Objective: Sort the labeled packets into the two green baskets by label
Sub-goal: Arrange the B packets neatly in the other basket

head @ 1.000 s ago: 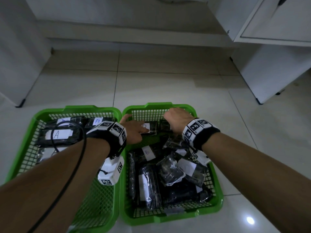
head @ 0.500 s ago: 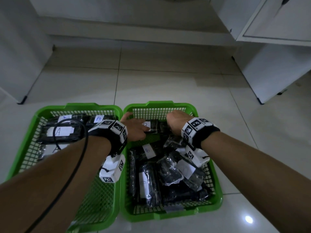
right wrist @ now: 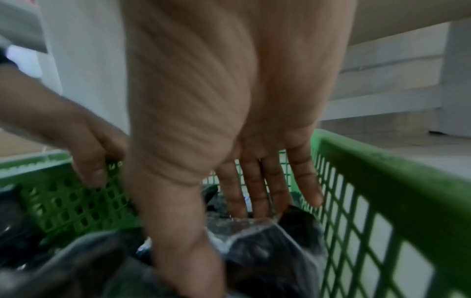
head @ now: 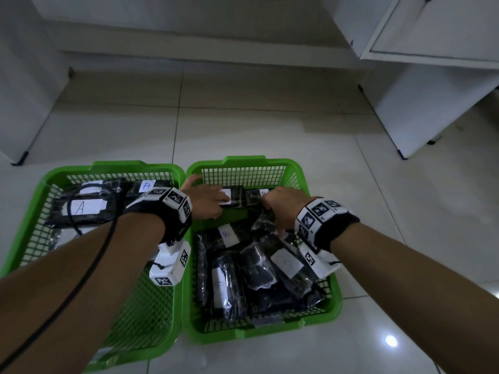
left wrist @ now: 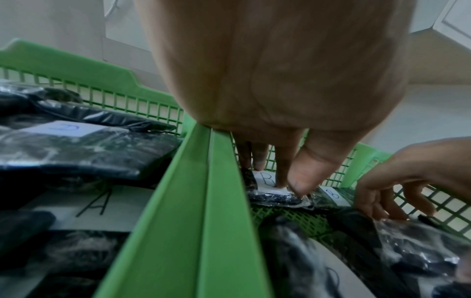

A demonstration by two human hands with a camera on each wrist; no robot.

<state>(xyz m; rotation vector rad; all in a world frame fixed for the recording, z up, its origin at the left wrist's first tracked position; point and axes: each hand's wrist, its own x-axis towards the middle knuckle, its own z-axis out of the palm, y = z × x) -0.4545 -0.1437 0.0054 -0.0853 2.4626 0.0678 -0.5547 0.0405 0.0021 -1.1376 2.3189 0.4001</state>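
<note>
Two green baskets stand side by side on the floor. The left basket (head: 108, 167) holds black packets labelled A (head: 83, 207) (left wrist: 94, 203). The right basket (head: 243, 159) holds several black packets, some labelled B. My left hand (head: 220, 202) (left wrist: 275, 179) reaches across into the right basket's far left corner. Its straight fingers and thumb press on a B packet (head: 239, 199) (left wrist: 275, 198). My right hand (head: 280, 205) (right wrist: 262, 201) is at the far right of that basket, fingers straight down, touching a clear-wrapped packet (right wrist: 257, 242). Another B packet (head: 263, 192) (left wrist: 333, 194) lies between the hands.
White cabinets (head: 432, 76) stand at the right and a white unit (head: 24, 90) at the left. Tiled floor (head: 243, 125) stretches beyond the baskets. A black cable (head: 89, 268) runs along my left forearm over the left basket.
Both hands stay at the far end of the right basket. The right hand has drawn slightly back toward me; the left hand keeps pressing the B packet.
</note>
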